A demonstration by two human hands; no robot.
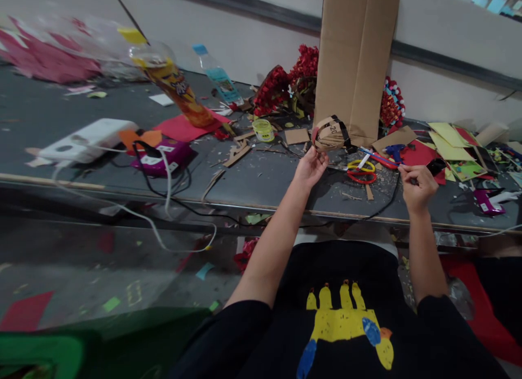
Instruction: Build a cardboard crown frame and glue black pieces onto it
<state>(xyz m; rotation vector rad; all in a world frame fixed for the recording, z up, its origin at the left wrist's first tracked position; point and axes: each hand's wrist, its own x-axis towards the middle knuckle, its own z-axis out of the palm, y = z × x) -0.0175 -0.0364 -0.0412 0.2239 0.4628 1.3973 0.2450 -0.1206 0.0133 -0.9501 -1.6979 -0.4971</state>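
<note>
Rising from the pinching fingers of the left hand [312, 167], a curved cardboard piece [326, 137] is held over the table [256, 178]; the right hand [418, 187], farther off, pinches a thin blue stick [383, 158], its long axis pointing left toward it.

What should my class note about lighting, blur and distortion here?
Head view: dim, soft light, the floor in shadow; head view, far left: pink material looks smeared; head view: wide-angle stretch probably exaggerates the lean of the yellow-capped bottle; head view: "20" reads on the cardboard ring in the left hand.
</note>
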